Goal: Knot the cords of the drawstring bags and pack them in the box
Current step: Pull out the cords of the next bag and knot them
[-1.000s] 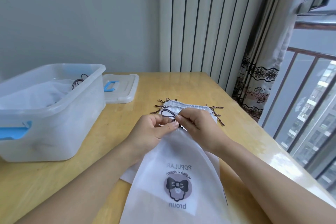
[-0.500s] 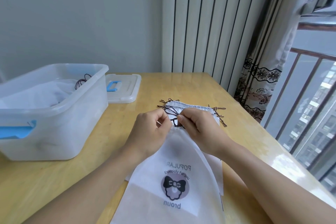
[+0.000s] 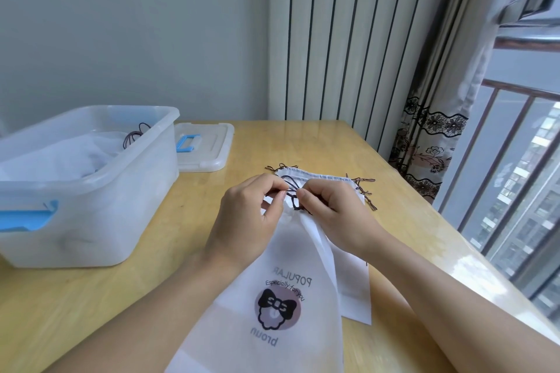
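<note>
Here both hands, left hand [image 3: 248,215] and right hand [image 3: 330,215], pinch the dark cord [image 3: 292,194] at the gathered mouth of the top bag [image 3: 281,281], lying on the surface [image 3: 151,281], likely so the knot forms; box [image 3: 91,191] waits left.

Domestic room in a high-rise flat. Evidence: wooden table [image 3: 157,288] against a plain wall, striped curtain [image 3: 342,39] with lace trim, railed window [image 3: 515,179] overlooking apartment blocks [image 3: 542,142].
</note>
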{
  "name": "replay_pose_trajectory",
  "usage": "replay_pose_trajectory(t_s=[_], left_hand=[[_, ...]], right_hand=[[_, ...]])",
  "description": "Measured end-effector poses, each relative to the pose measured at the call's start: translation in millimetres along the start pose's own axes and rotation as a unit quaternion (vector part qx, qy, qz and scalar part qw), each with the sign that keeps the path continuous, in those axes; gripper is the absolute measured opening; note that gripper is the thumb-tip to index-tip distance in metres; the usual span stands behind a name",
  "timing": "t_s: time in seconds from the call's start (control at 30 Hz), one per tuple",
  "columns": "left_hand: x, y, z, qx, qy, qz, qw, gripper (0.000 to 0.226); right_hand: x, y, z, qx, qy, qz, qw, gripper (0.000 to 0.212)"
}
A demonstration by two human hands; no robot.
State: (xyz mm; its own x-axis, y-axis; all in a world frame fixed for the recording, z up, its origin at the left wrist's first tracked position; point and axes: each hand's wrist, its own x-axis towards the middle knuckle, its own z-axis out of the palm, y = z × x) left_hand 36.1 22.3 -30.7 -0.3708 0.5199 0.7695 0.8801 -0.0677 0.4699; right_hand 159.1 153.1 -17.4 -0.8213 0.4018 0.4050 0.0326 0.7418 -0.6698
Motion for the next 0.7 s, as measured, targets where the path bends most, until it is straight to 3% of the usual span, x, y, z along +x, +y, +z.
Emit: replay_pose_trajectory(t_s=[0.5,0.7], left_hand=[[-2.3,-0.7,2.7,-0.027,-0.039,-0.017,0.999,0.026],[-3.3,5.8,4.1,-0.087,-0.071,-0.066,0.992,0.014]], right_hand=[[0.2,1.3,1.6,0.028,-0.005,0.003,1.000,0.038],[1.9,4.8,3.0,0.036,-0.018,-0.001,0.999,0.037]])
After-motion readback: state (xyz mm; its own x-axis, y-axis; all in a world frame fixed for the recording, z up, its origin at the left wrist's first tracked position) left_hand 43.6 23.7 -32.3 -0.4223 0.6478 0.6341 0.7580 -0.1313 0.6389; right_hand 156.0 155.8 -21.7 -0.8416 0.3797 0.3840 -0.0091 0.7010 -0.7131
